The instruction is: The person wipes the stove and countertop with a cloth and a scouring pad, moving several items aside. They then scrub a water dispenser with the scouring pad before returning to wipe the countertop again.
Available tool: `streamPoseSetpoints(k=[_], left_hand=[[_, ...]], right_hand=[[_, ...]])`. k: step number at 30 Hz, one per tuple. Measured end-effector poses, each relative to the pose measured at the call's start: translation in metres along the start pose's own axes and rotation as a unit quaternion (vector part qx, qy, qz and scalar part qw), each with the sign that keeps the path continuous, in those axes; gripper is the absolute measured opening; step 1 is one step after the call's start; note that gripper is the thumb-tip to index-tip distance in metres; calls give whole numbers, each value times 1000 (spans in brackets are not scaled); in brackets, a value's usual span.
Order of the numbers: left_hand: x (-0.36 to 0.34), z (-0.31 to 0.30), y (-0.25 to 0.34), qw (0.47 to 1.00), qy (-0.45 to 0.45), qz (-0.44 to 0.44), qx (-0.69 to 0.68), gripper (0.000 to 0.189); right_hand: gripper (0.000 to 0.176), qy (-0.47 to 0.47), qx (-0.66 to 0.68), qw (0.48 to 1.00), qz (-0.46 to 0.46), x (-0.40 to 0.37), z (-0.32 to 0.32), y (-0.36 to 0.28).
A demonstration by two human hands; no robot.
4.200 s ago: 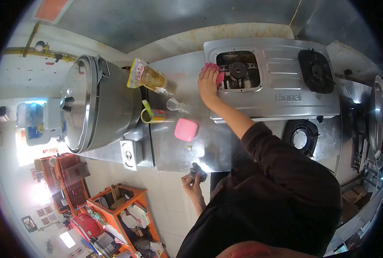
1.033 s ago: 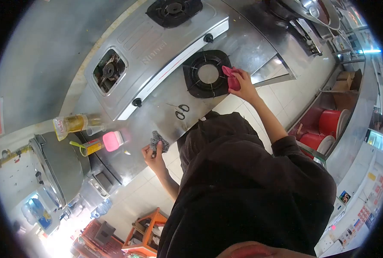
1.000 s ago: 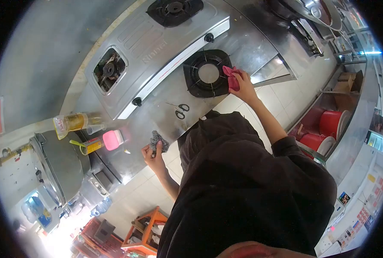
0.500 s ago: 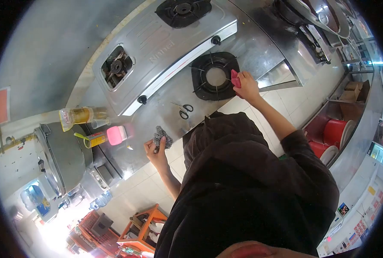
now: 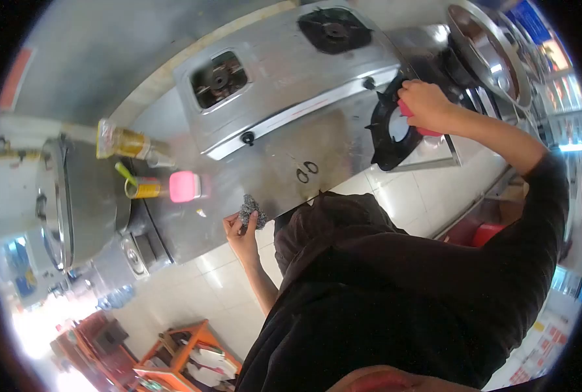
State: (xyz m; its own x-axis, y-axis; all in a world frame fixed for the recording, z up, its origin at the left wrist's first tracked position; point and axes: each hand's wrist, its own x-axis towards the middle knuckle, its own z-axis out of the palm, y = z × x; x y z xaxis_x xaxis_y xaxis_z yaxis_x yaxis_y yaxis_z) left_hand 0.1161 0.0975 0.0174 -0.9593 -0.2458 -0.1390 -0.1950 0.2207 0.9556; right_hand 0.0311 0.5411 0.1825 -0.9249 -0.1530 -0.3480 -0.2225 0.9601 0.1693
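Note:
My right hand [image 5: 428, 108] grips the right rim of a black burner grate [image 5: 387, 147], with a pink cloth or sponge [image 5: 405, 109] between the hand and the metal. The grate is tilted up at the counter's right end, and a pale surface shows through its centre hole. My left hand [image 5: 241, 232] pinches a grey steel-wool scourer [image 5: 248, 212] at the counter's front edge. Scissors [image 5: 307, 172] with black handles lie on the steel counter [image 5: 229, 193] between my hands.
Behind the counter's middle stands a two-burner gas stove [image 5: 271, 72], its left burner [image 5: 220, 78] without a grate. At left are a pink-lidded box [image 5: 185, 187], a yellow can [image 5: 144, 188] and an oil bottle [image 5: 129, 144]. A large metal pan [image 5: 490, 55] is at far right.
The grate has gone from lying flat on the counter to being tilted up and farther right in my right hand. The view has turned right. My left hand still holds the scourer.

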Motion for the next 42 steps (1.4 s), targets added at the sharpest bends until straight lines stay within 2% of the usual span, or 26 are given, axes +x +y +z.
streamPoseSetpoints(k=[2, 4, 7, 8, 9, 11, 13, 18, 22, 27, 28, 30, 34, 39, 42], left_hand=[[-2, -25, -10, 999, 33, 1, 14, 16], [-2, -51, -20, 997, 70, 2, 32, 17], [-4, -91, -32, 992, 124, -10, 24, 19], [-3, -105, -34, 988, 148, -29, 21, 19], [-3, -119, -36, 984, 170, -46, 18, 20], [-4, -143, -38, 977, 206, -42, 23, 21], [-7, -165, -46, 967, 254, -30, 9, 21], [-16, -203, -50, 950, 301, -45, 67, 21], [-26, -205, -44, 945, 316, -62, 60, 21], [-31, -190, -56, 942, 323, -82, 36, 20], [-31, -187, -56, 947, 313, -62, 39, 20], [-30, -180, -53, 949, 305, -61, 51, 19], [-25, -167, -39, 955, 286, -55, 54, 19], [-22, -165, -39, 956, 281, -60, 54, 19], [-22, -161, -43, 956, 281, -58, 53, 19]], right_hand=[[43, -2, -14, 1000, -27, 18, -45, -12], [45, 39, 11, 999, -36, 42, -86, -26], [46, 151, 50, 983, -88, 93, -130, -54], [45, 228, 67, 965, -111, 115, -133, -65], [45, 231, 65, 963, -124, 140, -133, -76], [43, 330, 123, 925, -140, 195, -127, -99], [44, 375, 184, 898, -141, 244, -108, -124], [41, 389, 328, 856, -95, 336, -37, -182], [38, 427, 319, 840, -105, 356, 10, -191], [38, 410, 314, 849, -112, 359, 39, -167], [38, 406, 315, 851, -111, 358, 44, -164], [42, 326, 332, 879, -104, 360, 52, -160], [43, 363, 324, 867, -107, 362, 61, -159], [46, 288, 248, 925, -19, 365, 58, -165], [43, 347, 231, 909, 15, 359, 58, -176]])
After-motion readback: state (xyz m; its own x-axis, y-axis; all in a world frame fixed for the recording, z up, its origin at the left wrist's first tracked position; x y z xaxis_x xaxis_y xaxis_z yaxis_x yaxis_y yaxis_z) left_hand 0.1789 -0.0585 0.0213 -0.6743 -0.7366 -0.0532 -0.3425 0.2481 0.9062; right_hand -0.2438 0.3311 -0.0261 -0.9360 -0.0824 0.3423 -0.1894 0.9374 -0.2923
